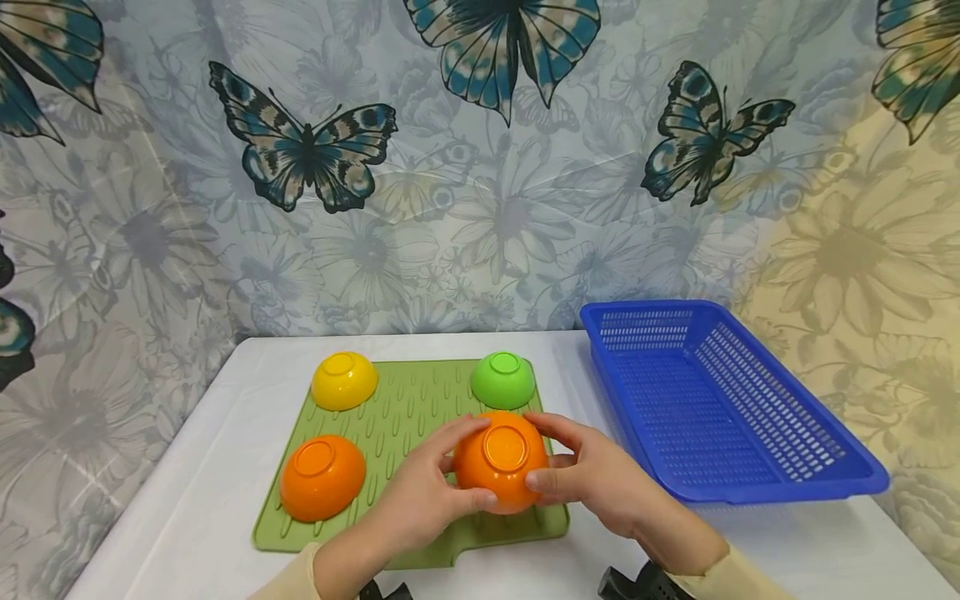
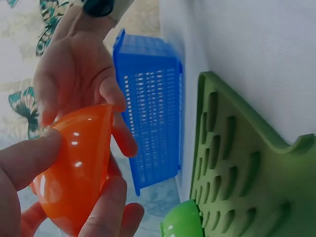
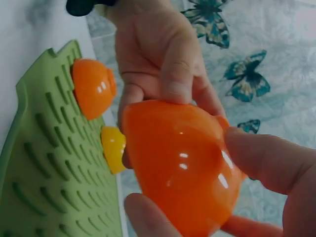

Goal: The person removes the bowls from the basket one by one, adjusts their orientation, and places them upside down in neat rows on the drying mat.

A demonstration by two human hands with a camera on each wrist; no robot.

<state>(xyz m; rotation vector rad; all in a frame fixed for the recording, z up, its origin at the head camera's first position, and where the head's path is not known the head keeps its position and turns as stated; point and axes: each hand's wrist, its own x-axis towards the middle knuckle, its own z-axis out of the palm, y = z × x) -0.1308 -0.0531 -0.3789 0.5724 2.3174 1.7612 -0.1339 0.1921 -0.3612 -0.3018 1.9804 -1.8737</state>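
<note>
An orange bowl (image 1: 501,462), bottom up, is held between both hands over the front right part of the green ridged mat (image 1: 408,425). The left hand (image 1: 420,487) grips its left side, with the thumb low and the fingers near the top. From the right, the right hand (image 1: 600,479) holds it with thumb and curled fingers. In the left wrist view the bowl (image 2: 79,168) hangs apart from the mat (image 2: 237,163). The right wrist view shows the bowl's glossy outer side (image 3: 182,163) close up.
Another orange bowl (image 1: 322,483) rests upside down on the mat's front left. Upside down at the back are a yellow bowl (image 1: 344,383) and a green bowl (image 1: 503,383). A blue perforated basket (image 1: 641,433) stands on the white-covered table (image 1: 187,467) at right. Butterfly-print cloth (image 1: 517,225) hangs behind.
</note>
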